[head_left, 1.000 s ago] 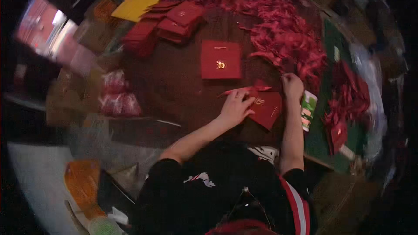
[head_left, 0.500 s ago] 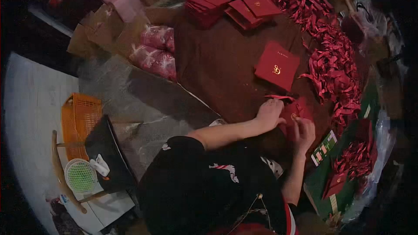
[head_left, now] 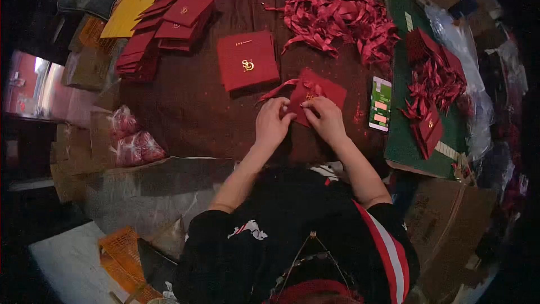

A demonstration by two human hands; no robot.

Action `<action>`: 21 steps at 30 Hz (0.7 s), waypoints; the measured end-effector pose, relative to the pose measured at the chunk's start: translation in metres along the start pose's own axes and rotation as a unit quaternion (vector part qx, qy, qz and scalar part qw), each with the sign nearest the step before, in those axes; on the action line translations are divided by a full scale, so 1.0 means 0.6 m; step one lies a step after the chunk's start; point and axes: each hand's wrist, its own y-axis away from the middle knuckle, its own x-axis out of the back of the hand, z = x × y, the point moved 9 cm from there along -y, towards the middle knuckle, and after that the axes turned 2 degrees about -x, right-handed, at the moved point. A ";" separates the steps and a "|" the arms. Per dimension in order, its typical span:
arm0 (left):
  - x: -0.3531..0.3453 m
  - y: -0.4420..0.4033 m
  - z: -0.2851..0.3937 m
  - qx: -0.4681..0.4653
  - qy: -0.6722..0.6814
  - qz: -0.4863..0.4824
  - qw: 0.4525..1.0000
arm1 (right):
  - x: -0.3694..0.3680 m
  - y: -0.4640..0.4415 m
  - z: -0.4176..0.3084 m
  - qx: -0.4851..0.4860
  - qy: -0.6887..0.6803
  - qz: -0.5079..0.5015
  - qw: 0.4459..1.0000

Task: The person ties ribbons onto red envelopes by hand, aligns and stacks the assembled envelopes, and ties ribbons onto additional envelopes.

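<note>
A flat dark red gift bag [head_left: 333, 93] with a gold emblem lies turned at an angle on the brown cloth in front of me. A red ribbon [head_left: 279, 88] runs across its top and off to the left. At the bag's left edge my left hand [head_left: 272, 122] is closed, thumb and fingertips curled together; what sits between them is hidden. My right hand [head_left: 327, 118] pinches over the lower middle of the bag, below the emblem, on something too small to make out. A neat stack of red bags [head_left: 247, 59] with a gold logo stands just beyond my left hand.
A heap of red ribbons [head_left: 337, 17] covers the far side. More stacked bags [head_left: 188, 8] lie far left, near a yellow board [head_left: 138, 0]. A phone [head_left: 380, 104] lies right, beside a green mat [head_left: 450, 149] with beribboned bags [head_left: 430, 126]. Plastic-wrapped red bundles [head_left: 140, 149] sit left.
My view has turned, so the table now lies straight ahead. Both hands remain at the same bag, with the left hand drawn to its left edge.
</note>
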 end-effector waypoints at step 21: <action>-0.003 0.008 0.031 -0.052 -0.054 0.023 0.997 | -0.032 0.004 -0.024 -0.006 -0.045 -0.003 0.999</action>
